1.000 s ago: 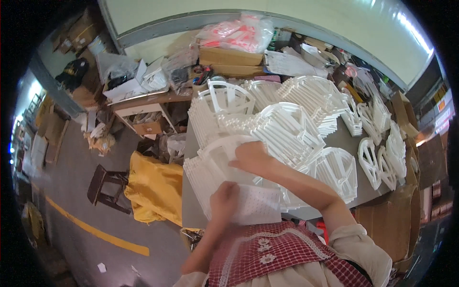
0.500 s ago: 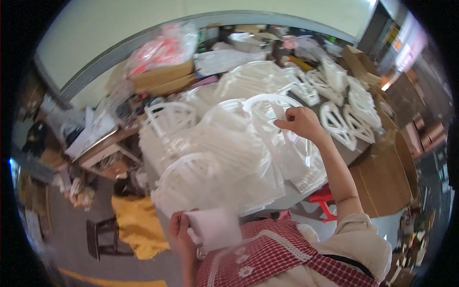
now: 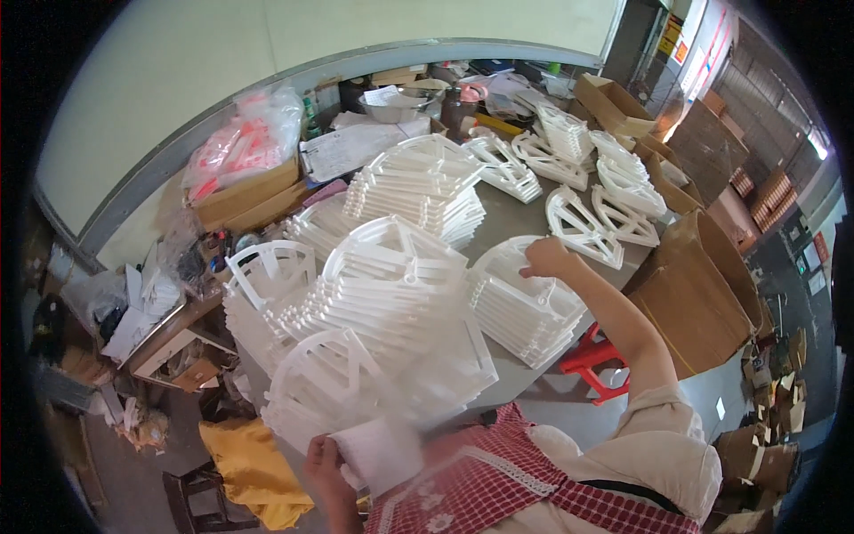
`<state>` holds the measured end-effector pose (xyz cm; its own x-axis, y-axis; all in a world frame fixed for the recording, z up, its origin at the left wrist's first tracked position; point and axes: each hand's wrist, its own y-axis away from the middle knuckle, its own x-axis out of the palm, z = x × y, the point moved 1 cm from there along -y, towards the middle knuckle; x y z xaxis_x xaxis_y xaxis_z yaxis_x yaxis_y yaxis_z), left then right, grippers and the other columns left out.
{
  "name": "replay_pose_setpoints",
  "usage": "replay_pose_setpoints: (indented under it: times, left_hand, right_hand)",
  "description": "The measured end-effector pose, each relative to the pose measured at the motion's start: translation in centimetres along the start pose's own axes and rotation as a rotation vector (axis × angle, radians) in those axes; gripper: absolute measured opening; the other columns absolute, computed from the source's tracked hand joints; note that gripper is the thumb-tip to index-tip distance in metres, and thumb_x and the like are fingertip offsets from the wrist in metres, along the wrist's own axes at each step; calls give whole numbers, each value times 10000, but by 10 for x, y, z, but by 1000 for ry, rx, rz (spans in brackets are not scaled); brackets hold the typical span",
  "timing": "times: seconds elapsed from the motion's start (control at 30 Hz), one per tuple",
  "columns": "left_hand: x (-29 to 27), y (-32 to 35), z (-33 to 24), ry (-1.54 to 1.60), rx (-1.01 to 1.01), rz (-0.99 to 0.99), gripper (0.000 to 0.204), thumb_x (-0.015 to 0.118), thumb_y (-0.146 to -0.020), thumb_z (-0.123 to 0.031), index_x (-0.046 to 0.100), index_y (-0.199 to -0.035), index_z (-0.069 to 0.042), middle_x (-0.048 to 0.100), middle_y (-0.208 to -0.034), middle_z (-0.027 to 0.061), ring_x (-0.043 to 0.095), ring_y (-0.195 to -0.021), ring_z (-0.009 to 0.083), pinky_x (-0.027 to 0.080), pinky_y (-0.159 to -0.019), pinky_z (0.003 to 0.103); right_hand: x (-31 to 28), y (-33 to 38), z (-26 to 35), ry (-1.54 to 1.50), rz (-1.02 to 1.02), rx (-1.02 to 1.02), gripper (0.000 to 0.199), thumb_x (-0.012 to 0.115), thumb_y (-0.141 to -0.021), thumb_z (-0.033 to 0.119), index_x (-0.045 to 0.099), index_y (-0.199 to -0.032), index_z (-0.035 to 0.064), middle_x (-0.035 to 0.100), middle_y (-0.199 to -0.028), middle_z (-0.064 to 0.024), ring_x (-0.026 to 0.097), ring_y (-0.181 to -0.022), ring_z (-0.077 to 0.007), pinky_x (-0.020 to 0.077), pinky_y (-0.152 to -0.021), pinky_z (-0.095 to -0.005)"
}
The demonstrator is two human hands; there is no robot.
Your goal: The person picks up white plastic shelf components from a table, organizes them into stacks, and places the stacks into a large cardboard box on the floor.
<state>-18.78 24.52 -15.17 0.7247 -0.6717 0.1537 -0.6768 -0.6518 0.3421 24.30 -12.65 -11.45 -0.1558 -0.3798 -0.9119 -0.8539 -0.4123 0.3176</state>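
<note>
My left hand (image 3: pixel 327 472) is closed on the edge of a stack of thin white sheets (image 3: pixel 382 452), low in front of my apron. My right hand (image 3: pixel 550 258) reaches over the right-hand stack of white fan-shaped plastic frames (image 3: pixel 527 307). Its fingers are curled together at the top frame's curved rim; what they pinch is hidden. A whitish sheet seems to cover part of that top frame. Left of it stand more frame stacks: a tall middle one (image 3: pixel 391 267), a near one (image 3: pixel 325 378) and a far one (image 3: pixel 418 182).
Loose white frames (image 3: pixel 578 227) lie at the table's far right, beside an open cardboard box (image 3: pixel 698 294). A red stool (image 3: pixel 596 363) stands under the right edge. Clipboard papers (image 3: pixel 351 149) and a plastic-wrapped bundle (image 3: pixel 249 142) lie at the back. Yellow cloth (image 3: pixel 253 472) drapes a dark stool.
My view has turned, so the table sits lower and further left. The white sheet beneath my right hand has settled onto the right-hand stack. My left hand still holds the sheets.
</note>
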Motion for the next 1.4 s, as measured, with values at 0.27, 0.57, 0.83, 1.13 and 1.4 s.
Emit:
replay_pose_setpoints:
  times: [0.27, 0.57, 0.83, 1.13, 1.4]
  left_hand:
    - [3, 9, 1, 2, -27, -58, 170, 504, -973, -168, 588, -975, -20, 555, -814, -3, 506, -772, 82, 418, -690, 226]
    - [3, 2, 2, -55, 31, -56, 119, 563, -945, -145, 620, -933, -41, 507, -729, -67, 435, -667, 40, 357, -603, 205]
    - [2, -3, 8, -103, 41, -49, 133, 561, -940, -160, 619, -935, -40, 491, -735, -75, 407, -660, 20, 329, -571, 189]
    - [9, -1, 7, -12, 7, -70, 132, 542, -946, -151, 605, -890, -49, 460, -717, -76, 399, -648, 20, 327, -561, 194]
    - [-14, 14, -8, 381, 144, -216, 149, 496, -974, -154, 544, -855, -79, 498, -735, -51, 457, -673, 46, 371, -607, 210]
  right_hand:
    - [-101, 26, 123, -423, -452, -556, 191, 629, -837, 256, 616, -898, 75, 651, -767, -116, 643, -750, -320, 501, -645, -410]
    - [-119, 37, 352, -481, -124, -1323, 165, 558, -792, 82, 574, -955, 59, 615, -910, -127, 611, -845, -335, 481, -731, -431]
    - [-100, 35, 415, 63, -448, -1242, 158, 628, -746, 111, 617, -891, 51, 658, -837, -118, 666, -810, -264, 496, -673, -405]
    - [-107, 48, 390, -290, -301, -969, 290, 632, -809, 211, 558, -959, -26, 656, -744, -195, 656, -670, -354, 487, -589, -488]
    - [-148, 81, 351, -667, -252, -801, 423, 633, -802, 267, 473, -1064, -23, 643, -727, -172, 635, -649, -354, 484, -586, -449]
